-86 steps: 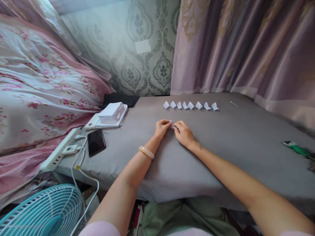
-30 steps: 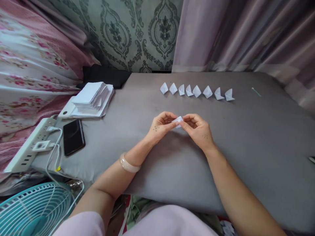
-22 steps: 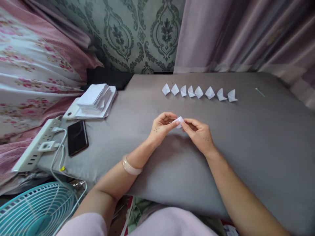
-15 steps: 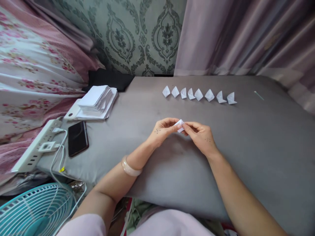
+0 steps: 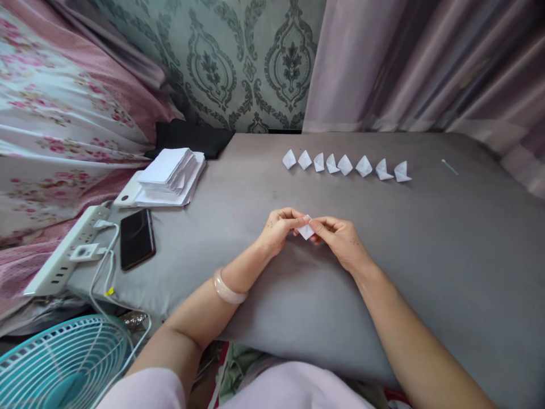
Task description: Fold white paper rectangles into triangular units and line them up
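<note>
Between my two hands, above the grey-covered table (image 5: 395, 255), is a small piece of folded white paper (image 5: 305, 231). It looks diamond-shaped, with one corner pointing toward me. My left hand (image 5: 280, 228) pinches its left side, thumb on top. On the right side, the thumb and fingers of my right hand (image 5: 338, 237) close on the same paper near its upper edge. My fingertips cover part of the folds. Farther back stands a row of several small folded white paper shapes (image 5: 344, 165), pointed at the top.
A stack of white paper (image 5: 166, 170) lies at the back left, beside a black cloth (image 5: 193, 140). Nearer are a phone (image 5: 137, 240) and a power strip (image 5: 70, 250) with white cables. A blue fan (image 5: 72, 363) stands below the table edge. A cotton swab (image 5: 449, 167) lies far right.
My view has tilted down since the earliest frame. The folded paper has turned in my fingers, its free corner now toward me, and both hands have come slightly nearer. The row has stayed put.
</note>
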A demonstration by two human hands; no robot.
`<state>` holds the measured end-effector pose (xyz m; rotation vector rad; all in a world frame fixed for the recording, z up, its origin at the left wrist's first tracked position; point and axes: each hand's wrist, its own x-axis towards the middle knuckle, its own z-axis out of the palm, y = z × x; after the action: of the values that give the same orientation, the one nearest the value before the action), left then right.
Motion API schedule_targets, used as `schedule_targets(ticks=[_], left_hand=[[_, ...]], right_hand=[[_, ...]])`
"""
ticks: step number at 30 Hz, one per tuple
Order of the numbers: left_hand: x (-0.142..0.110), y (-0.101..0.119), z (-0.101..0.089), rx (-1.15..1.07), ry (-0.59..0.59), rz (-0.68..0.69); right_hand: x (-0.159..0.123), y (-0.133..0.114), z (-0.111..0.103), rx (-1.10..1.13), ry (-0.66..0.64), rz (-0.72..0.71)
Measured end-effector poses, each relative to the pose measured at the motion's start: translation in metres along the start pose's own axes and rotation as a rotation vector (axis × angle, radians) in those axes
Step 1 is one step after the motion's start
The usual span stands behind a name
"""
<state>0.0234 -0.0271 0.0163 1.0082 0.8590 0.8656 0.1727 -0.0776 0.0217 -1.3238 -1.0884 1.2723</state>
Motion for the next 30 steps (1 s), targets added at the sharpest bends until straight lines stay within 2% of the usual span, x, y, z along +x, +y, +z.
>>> schedule_targets(ticks=[3, 8, 12, 14, 17, 20, 23, 27, 30], left_hand=[[0.002, -0.002, 0.000, 0.043, -0.021, -0.023], [0.001, -0.004, 0.006, 0.150, -0.026, 0.066], [-0.001, -0.004, 0.011, 0.097, 0.020, 0.124], [-0.002, -0.005, 0.011, 0.069, 0.023, 0.111], [-0.001, -0.007, 0.010, 0.038, 0.018, 0.065], [0.001, -0.009, 0.008, 0.023, 0.024, 0.017], [0.003, -0.010, 0.006, -0.004, -0.025, -0.038], [0.004, -0.009, 0.004, -0.044, -0.055, 0.001], [0.005, -0.008, 0.003, -0.083, -0.015, -0.009]], right_hand=[[0.003, 0.003, 0.001, 0.047, 0.050, 0.055], [0.005, 0.004, 0.002, 0.120, 0.117, 0.144], [0.000, -0.001, 0.005, 0.204, 0.019, 0.320], [-0.002, -0.004, 0.008, 0.185, -0.052, 0.355], [-0.004, -0.004, 0.010, 0.138, -0.077, 0.299], [-0.003, -0.003, 0.012, 0.121, -0.029, 0.259], [-0.001, -0.002, 0.014, 0.147, 0.033, 0.258], [-0.001, -0.001, 0.016, 0.194, 0.019, 0.266], [-0.001, 0.001, 0.011, 0.072, 0.009, 0.227]])
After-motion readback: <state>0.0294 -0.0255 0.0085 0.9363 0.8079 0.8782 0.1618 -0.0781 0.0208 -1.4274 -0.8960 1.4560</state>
